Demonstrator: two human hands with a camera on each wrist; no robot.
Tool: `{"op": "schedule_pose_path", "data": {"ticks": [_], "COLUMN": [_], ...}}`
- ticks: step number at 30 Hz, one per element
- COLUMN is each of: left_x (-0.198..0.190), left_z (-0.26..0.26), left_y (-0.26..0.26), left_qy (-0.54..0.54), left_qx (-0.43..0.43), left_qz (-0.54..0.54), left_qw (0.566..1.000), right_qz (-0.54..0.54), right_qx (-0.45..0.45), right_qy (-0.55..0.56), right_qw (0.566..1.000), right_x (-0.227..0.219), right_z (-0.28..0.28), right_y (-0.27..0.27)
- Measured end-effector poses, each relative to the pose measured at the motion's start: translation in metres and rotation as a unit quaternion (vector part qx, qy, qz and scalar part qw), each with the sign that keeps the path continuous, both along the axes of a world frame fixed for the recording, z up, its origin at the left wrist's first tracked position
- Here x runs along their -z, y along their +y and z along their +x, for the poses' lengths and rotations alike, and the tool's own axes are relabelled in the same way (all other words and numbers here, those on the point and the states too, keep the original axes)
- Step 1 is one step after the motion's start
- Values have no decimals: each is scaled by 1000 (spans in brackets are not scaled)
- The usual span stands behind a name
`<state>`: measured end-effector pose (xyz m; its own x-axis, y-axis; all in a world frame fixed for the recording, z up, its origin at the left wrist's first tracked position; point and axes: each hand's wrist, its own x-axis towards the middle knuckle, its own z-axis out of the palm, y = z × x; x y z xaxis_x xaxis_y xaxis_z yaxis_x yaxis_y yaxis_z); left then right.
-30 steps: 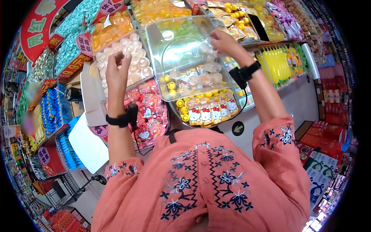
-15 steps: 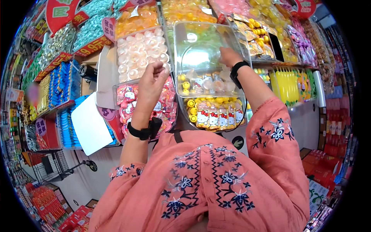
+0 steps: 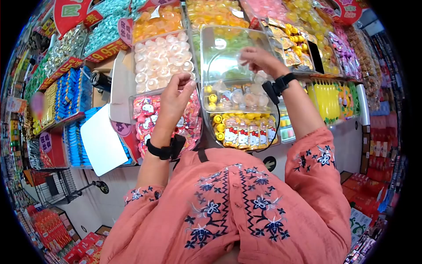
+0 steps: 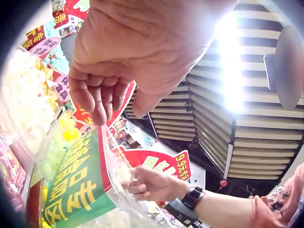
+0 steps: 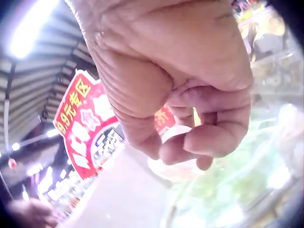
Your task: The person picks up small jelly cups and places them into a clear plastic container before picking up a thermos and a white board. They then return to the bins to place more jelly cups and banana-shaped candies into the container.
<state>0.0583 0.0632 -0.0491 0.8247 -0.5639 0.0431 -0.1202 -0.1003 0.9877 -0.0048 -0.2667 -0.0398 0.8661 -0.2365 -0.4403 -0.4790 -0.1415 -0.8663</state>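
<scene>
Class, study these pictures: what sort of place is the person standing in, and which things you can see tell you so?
Most likely a sweet shop or the bulk candy aisle of a supermarket. Clear bins of jelly cups and wrapped sweets fill the shelves, red price signs hang on them, and the right hand pinches a jelly cup over an open bin.
</scene>
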Motion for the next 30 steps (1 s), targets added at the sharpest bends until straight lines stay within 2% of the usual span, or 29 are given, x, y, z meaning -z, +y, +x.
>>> {"op": "schedule_pose_path", "data": {"ticks": [3,7,8,11,13,22,25,30], "left_x": [-8,-31,-37,-49,-50,-58,-56,-53], "left_z": [5,-4,-8,-17,-20,-25,-25,-24], "left_y": [-7,-22,-25,-31,-31,-29,-28,-30], "left_qy": [6,-21,-30,-78,-139,-178,-202,-269], "left_qx": [24,50,56,68,69,66,67,64], "left_qz": [-29,-84,-89,-93,-79,-40,-35,9], "left_qw": [999,995,994,990,985,981,976,961], "right_qz": [197,417,446,516,538,581,571,458], "right_qx": [-4,-94,-71,-72,-74,-60,-60,-27], "right_qy": [-79,-142,-150,-177,-185,-186,-180,-162], "right_qw": [977,893,880,835,819,790,798,874], "right_x": [-27,-40,-44,-36,-29,-18,-16,-13], "right_z": [-8,-22,-26,-30,-31,-35,-38,-45], "right_y": [23,59,72,93,100,111,111,120]}}
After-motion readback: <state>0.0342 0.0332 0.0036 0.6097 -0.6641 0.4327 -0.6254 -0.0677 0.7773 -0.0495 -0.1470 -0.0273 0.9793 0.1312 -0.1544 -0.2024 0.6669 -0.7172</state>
